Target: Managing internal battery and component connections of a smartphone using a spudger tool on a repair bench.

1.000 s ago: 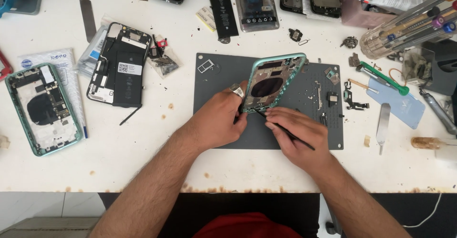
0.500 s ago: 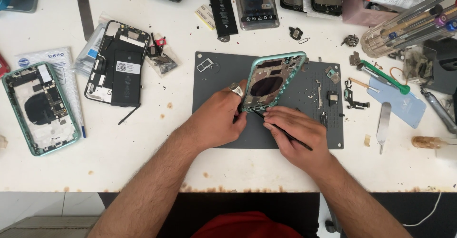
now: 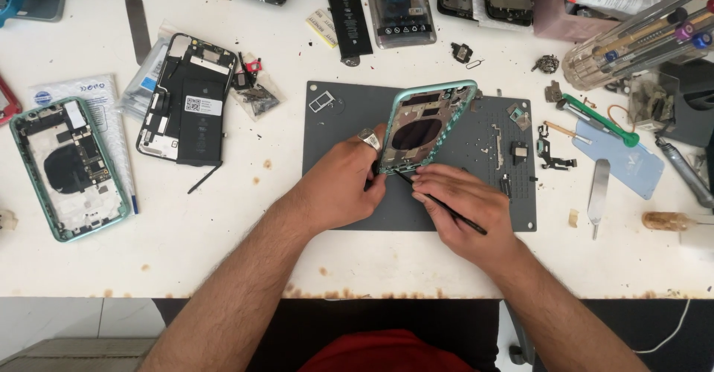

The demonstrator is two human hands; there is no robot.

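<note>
Two hands are working on the grey mat (image 3: 349, 201): our left hand (image 3: 338, 182) is gripping the teal phone frame (image 3: 425, 125), fingers curled around its lower edge. Our right hand (image 3: 465, 208) is pinching a thin black tool (image 3: 439, 202) against that edge.

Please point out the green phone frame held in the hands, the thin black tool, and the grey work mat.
green phone frame (image 3: 425, 123), head view, on its open inner back.
thin black tool (image 3: 455, 213), head view, on its shaft beside the right hand.
grey work mat (image 3: 335, 149), head view, on a bare left part.

Bare forearms without sleeves; the left hand (image 3: 338, 186) wears a chunky silver metal ring (image 3: 370, 139); the right hand (image 3: 465, 212) is ringless; red garment (image 3: 387, 351) below.
</note>
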